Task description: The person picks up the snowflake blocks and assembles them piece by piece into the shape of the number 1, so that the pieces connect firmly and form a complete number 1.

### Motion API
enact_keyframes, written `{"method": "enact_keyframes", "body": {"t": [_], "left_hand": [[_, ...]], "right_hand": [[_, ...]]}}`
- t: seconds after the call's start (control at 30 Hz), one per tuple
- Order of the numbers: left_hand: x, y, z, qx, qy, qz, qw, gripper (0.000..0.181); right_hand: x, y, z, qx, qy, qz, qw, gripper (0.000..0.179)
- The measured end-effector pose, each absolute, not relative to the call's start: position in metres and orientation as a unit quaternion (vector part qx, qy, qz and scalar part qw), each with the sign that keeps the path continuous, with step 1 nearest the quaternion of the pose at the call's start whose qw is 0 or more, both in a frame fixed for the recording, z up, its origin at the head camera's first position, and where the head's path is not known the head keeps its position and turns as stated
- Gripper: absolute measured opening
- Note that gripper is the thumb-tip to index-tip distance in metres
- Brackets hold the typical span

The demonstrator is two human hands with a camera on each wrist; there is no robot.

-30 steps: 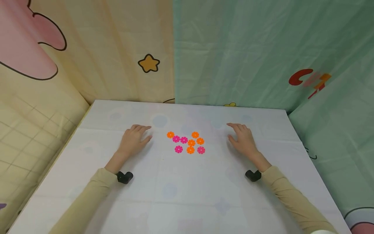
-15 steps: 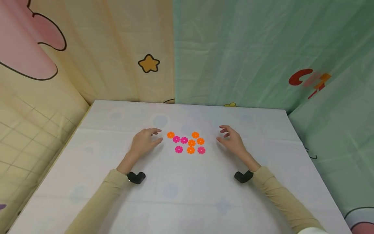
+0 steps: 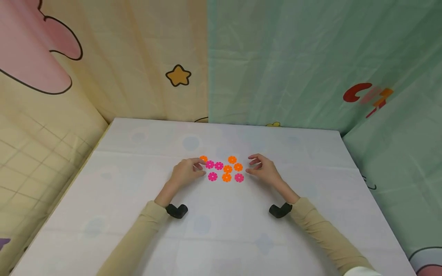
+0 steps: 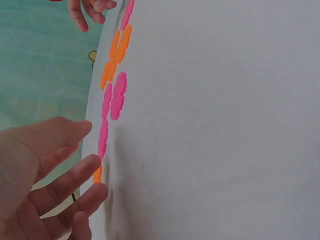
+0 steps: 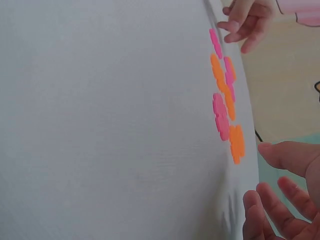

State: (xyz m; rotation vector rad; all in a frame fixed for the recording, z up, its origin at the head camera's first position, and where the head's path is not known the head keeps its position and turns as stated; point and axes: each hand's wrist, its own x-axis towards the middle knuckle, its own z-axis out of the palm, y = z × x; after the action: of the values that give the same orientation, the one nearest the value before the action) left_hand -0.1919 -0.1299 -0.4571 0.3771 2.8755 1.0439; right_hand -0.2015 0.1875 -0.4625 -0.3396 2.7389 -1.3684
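Note:
Several flat notched discs, like small flowers, lie in a loose cluster mid-table in the head view. Some are orange, such as the one at the cluster's right (image 3: 238, 167); others are pink, such as the front left disc (image 3: 212, 176). My left hand (image 3: 187, 170) is at the cluster's left side, its fingertips overlapping the far left orange disc (image 3: 203, 158) in this view. To the right, my right hand (image 3: 265, 169) hovers close to the right-hand discs. Both hands have relaxed, parted fingers with nothing between them. The right wrist view shows orange discs (image 5: 237, 145) near the right thumb.
The discs lie on a white cloth-covered table (image 3: 221, 237). Behind it hang a yellow curtain (image 3: 148, 57) and a green curtain (image 3: 276, 57). A black wrist device sits on the left wrist (image 3: 177, 211) and another on the right wrist (image 3: 280, 210).
Both hands have moved inward, the left to the right and the right to the left, closing in on the discs. Their fingers have bent somewhat more. The discs keep their arrangement.

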Motion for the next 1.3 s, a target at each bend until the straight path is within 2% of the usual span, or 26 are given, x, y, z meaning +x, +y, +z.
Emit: {"method": "enact_keyframes", "body": {"t": [0.1, 0.23, 0.47, 0.8, 1.3], "left_hand": [[-0.191, -0.124, -0.456, 0.121, 0.931, 0.341, 0.055, 0.03], [-0.19, -0.117, -0.454, 0.125, 0.929, 0.343, 0.064, 0.025], [-0.191, -0.104, -0.453, 0.108, 0.935, 0.328, 0.08, 0.03], [-0.191, -0.095, -0.457, 0.103, 0.952, 0.278, 0.071, 0.026], [-0.188, -0.083, -0.453, 0.066, 0.961, 0.259, 0.069, 0.022]], "right_hand": [[-0.2, 0.184, -0.463, -0.109, 0.888, -0.445, 0.041, 0.043], [-0.199, 0.179, -0.465, -0.11, 0.888, -0.443, 0.05, 0.044], [-0.198, 0.173, -0.469, -0.122, 0.882, -0.448, 0.079, 0.041], [-0.198, 0.17, -0.475, -0.141, 0.885, -0.435, 0.087, 0.039], [-0.198, 0.169, -0.473, -0.156, 0.902, -0.389, 0.104, 0.024]]}}
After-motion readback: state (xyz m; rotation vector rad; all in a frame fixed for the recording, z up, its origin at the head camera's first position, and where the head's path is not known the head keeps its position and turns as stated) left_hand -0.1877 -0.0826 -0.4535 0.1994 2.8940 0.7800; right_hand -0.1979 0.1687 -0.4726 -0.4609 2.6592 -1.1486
